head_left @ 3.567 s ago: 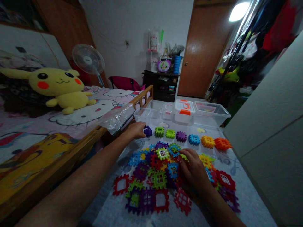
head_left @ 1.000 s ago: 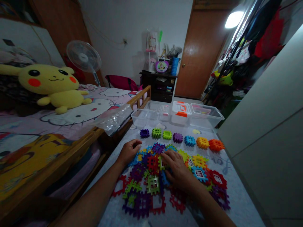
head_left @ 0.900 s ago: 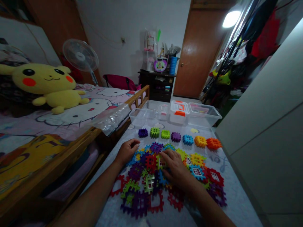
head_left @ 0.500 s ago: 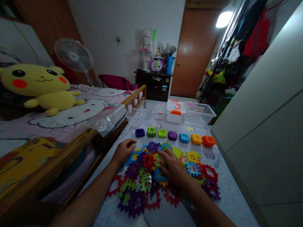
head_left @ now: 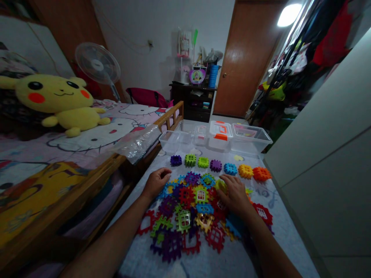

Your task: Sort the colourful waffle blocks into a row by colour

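Observation:
A mixed heap of notched plastic building pieces lies on the covered surface, among them a light-green window piece (head_left: 200, 195), a dark purple piece (head_left: 171, 246) and a clear-green window piece (head_left: 183, 221). My left hand (head_left: 157, 183) rests at the heap's left edge, beside blue pieces (head_left: 166, 191). Its fingers are loosely bent, with a gap to the thumb, and nothing shows in them. Over the heap's right part lies my right hand (head_left: 235, 194), fingers spread. A yellow-green piece (head_left: 221, 186) shows between its thumb and forefinger, touched but not visibly gripped. Pieces beneath the palm are hidden.
Behind the heap runs a row of colour-sorted stacks, from dark purple (head_left: 176, 160) to orange (head_left: 262, 173). Farther back stand clear plastic boxes (head_left: 251, 141), one with an orange-latched lid (head_left: 220, 129). A wooden bed rail (head_left: 116, 162) borders the left; a pale cabinet (head_left: 327, 170) the right.
My right hand has moved right across the heap, uncovering the light-green window piece and shifting several pieces. My left hand has stayed at the left edge. The view has turned slightly left.

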### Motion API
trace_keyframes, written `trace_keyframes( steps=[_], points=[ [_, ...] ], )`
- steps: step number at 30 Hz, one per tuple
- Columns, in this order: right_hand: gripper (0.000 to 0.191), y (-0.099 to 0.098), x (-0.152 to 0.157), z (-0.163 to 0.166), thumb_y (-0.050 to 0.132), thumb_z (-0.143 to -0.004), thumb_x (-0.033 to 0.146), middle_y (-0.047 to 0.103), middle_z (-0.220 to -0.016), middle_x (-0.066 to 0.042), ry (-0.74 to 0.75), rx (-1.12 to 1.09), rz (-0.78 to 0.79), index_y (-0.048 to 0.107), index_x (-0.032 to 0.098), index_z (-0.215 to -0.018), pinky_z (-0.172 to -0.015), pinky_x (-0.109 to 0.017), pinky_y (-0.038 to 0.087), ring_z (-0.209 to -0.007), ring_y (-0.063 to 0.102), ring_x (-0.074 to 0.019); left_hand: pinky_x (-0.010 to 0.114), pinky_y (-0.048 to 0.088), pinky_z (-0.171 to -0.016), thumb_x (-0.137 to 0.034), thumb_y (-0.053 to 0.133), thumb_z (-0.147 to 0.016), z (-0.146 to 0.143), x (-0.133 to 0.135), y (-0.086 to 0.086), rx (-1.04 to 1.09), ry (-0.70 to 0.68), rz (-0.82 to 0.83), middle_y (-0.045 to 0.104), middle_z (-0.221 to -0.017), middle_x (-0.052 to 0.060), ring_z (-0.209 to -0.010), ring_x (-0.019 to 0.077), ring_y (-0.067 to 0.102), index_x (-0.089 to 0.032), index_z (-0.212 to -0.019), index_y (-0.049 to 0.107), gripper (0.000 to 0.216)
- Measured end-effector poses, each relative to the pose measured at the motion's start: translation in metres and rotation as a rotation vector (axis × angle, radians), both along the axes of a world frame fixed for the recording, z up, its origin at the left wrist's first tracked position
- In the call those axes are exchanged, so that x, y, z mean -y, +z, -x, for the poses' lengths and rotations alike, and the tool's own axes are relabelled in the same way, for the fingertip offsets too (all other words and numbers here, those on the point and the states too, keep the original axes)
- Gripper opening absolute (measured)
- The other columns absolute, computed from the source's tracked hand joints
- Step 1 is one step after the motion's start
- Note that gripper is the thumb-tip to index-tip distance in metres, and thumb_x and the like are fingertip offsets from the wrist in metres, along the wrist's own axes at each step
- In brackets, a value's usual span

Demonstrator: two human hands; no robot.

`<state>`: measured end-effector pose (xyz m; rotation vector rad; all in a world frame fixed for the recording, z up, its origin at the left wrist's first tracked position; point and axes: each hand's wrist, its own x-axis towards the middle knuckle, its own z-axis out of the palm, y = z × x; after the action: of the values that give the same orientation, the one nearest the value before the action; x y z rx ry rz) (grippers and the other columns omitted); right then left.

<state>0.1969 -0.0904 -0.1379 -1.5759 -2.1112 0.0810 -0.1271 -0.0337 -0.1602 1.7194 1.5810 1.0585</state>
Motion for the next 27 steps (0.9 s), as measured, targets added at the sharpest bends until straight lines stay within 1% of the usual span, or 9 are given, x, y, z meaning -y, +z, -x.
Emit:
trace_keyframes(
  steps=[4,7,11,13,15,19,22,25,27],
  points=[
    [0.03,-0.002,0.003,-0.004,0.06,-0.081,0.022,0.068,-0.11,-0.012,0.035,0.069,0.174,0.065,0.016,-0.11,-0.09,-0.042,0.045,-0.103,0.06,-0.0266,0.032,0.053,-0.078,-0.04,0.057,-0.074,0.0,0.0,0.0,0.0,-0.002,-0.001,0.074,-0.083,0.004,-0.082,0.0233,0.069,-0.019,-0.083,0.069,0.026],
    [0.024,0.001,0.004,-0.001,0.055,-0.08,0.016,0.069,-0.105,-0.011,0.046,0.025,0.185,0.067,0.017,-0.101,-0.087,-0.038,0.046,-0.097,0.062,-0.0238,0.032,0.053,-0.078,-0.04,0.057,-0.074,0.001,-0.001,-0.001,-0.002,-0.003,0.0,0.074,-0.083,0.004,-0.082,0.023,0.069,-0.019,-0.084,0.069,0.026],
    [0.02,0.007,0.003,-0.001,0.048,-0.082,0.016,0.068,-0.098,-0.009,0.029,-0.202,0.098,0.067,0.018,-0.09,-0.083,-0.036,0.048,-0.09,0.063,-0.0215,0.031,0.052,-0.077,-0.04,0.057,-0.075,0.002,-0.001,-0.003,-0.007,-0.006,-0.002,0.073,-0.082,0.004,-0.081,0.0227,0.068,-0.019,-0.084,0.069,0.027],
    [0.02,0.009,0.002,-0.004,0.049,-0.084,0.023,0.068,-0.092,-0.008,-0.036,-0.348,0.107,0.066,0.018,-0.094,-0.078,-0.035,0.05,-0.083,0.063,-0.0213,0.032,0.052,-0.077,-0.041,0.056,-0.074,0.002,-0.001,-0.004,-0.007,-0.004,-0.002,0.073,-0.082,0.004,-0.081,0.023,0.068,-0.018,-0.084,0.069,0.027],
    [0.026,0.01,0.003,-0.006,0.052,-0.084,0.031,0.067,-0.083,-0.005,-0.062,-0.508,0.187,0.063,0.018,-0.104,-0.07,-0.033,0.05,-0.074,0.063,-0.02,0.032,0.052,-0.076,-0.041,0.056,-0.074,0.002,-0.001,-0.004,-0.005,-0.001,-0.003,0.074,-0.083,0.005,-0.08,0.0233,0.068,-0.018,-0.084,0.069,0.029],
    [0.033,0.011,0.006,-0.007,0.052,-0.085,0.037,0.061,-0.072,0.0,0.046,-0.713,0.411,0.059,0.018,-0.111,-0.056,-0.028,0.047,-0.062,0.059,-0.0168,0.033,0.052,-0.077,-0.042,0.057,-0.073,0.002,-0.001,-0.003,0.0,0.002,-0.006,0.074,-0.083,0.006,-0.08,0.0239,0.069,-0.017,-0.084,0.069,0.029],
    [0.026,0.012,0.007,-0.005,0.049,-0.085,0.029,0.065,-0.081,-0.003,0.061,-0.544,0.39,0.064,0.019,-0.104,-0.065,-0.031,0.05,-0.07,0.061,-0.0177,0.033,0.052,-0.077,-0.041,0.057,-0.073,0.002,-0.001,-0.003,0.003,0.004,-0.011,0.074,-0.082,0.005,-0.08,0.0239,0.069,-0.018,-0.083,0.069,0.028],
    [0.027,0.011,0.008,-0.004,0.053,-0.082,0.021,0.065,-0.103,-0.008,0.073,-0.326,0.24,0.066,0.02,-0.105,-0.087,-0.039,0.049,-0.095,0.062,-0.0226,0.033,0.052,-0.077,-0.04,0.057,-0.073,0.002,-0.001,-0.003,0.004,0.007,-0.015,0.073,-0.082,0.005,-0.08,0.0238,0.068,-0.018,-0.083,0.069,0.027],
    [0.031,0.011,0.008,-0.003,0.057,-0.081,0.022,0.062,-0.114,-0.011,0.089,-0.235,0.182,0.065,0.019,-0.111,-0.096,-0.042,0.046,-0.107,0.058,-0.0257,0.033,0.052,-0.078,-0.04,0.057,-0.073,0.002,0.0,-0.003,0.006,0.008,-0.015,0.073,-0.082,0.005,-0.081,0.0238,0.068,-0.018,-0.083,0.069,0.027]
  ],
)
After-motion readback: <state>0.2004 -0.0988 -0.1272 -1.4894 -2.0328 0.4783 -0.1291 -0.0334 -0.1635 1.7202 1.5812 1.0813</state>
